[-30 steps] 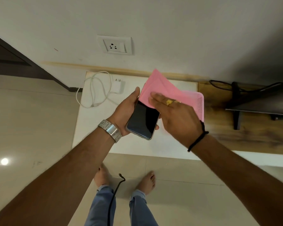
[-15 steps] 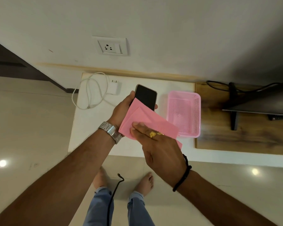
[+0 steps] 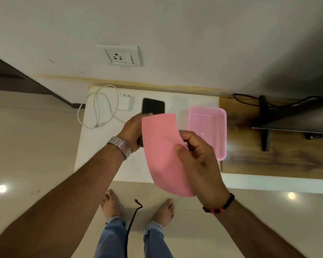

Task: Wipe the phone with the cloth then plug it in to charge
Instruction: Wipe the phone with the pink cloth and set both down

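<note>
Gripped in the left hand (image 3: 132, 131), the phone (image 3: 153, 107) points away from the person with its dark screen up; only its far end shows, since the cloth (image 3: 162, 151) covers the rest. That hand wears a metal watch (image 3: 119, 147) on the wrist, and its fingers curl round the phone's lower part. Off to the left, a white cable (image 3: 99, 108) lies looped on the white table (image 3: 101, 142), part of its loop hanging past the table's left edge, and it runs to a white charger (image 3: 126, 103) just left of the phone's top. On the wall above them sits a white socket (image 3: 120, 55). Moving right, the pink cloth hangs as a flat sheet between the two hands, in front of the phone. The right hand (image 3: 196, 155) pinches the cloth's right edge between thumb and curled fingers; a dark beaded band (image 3: 220, 206) circles that wrist. Just beyond this hand a pink plastic basket (image 3: 221, 131) rests on the table near its right end. Farther right lies a wooden surface (image 3: 268, 161) with a dark stand (image 3: 265, 127) on it.
</note>
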